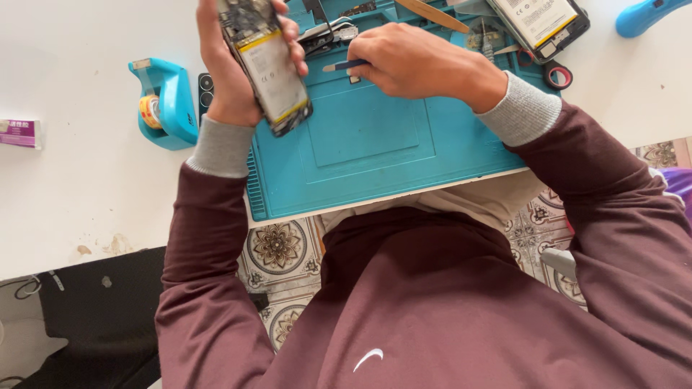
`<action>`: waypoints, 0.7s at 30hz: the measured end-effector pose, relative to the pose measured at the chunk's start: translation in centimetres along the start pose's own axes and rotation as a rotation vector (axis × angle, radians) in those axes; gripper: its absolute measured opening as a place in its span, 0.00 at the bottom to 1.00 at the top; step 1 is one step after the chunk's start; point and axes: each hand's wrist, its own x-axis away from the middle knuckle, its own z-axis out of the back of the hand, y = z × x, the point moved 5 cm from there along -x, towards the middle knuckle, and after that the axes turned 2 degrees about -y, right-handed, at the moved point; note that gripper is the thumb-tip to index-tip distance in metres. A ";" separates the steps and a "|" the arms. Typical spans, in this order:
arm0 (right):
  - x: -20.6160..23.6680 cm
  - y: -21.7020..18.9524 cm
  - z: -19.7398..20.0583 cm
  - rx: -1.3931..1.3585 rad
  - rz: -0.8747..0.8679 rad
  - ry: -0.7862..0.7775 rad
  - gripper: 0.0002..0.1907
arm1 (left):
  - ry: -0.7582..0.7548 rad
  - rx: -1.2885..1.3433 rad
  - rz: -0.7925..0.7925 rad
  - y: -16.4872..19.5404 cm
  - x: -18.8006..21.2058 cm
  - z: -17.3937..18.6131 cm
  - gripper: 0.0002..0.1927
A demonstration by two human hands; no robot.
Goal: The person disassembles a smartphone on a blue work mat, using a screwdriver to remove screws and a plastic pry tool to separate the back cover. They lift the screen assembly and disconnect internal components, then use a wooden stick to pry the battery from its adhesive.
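- Hands are kept apart above a teal work mat (pixel 375 155) on a white table (pixel 79 187).
- An opened phone (pixel 267 65), its battery exposed, is gripped upright-tilted by the left hand (pixel 231 72).
- A small blue-handled tool (pixel 344 65) is pinched in the right hand (pixel 407 61), its tip directed at the phone.
- A blue tape dispenser (pixel 166 104) is set just left of the mat.
- A second opened phone (pixel 540 21) is seen at the mat's far right corner.

Mat centre (pixel 367 137) bare; tools (pixel 490 36) seemingly crowd its far edge.
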 end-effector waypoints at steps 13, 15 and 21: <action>1.0 2.7 2.0 0.103 -0.060 0.143 0.11 | 0.037 -0.322 0.181 -1.6 0.6 -2.6 0.13; 1.3 3.2 2.4 0.100 -0.106 0.168 0.11 | 0.167 -0.170 0.226 -3.6 0.7 -2.1 0.09; 1.3 3.2 2.2 0.144 -0.081 0.177 0.11 | 0.192 -1.311 0.056 -1.3 1.1 -2.6 0.11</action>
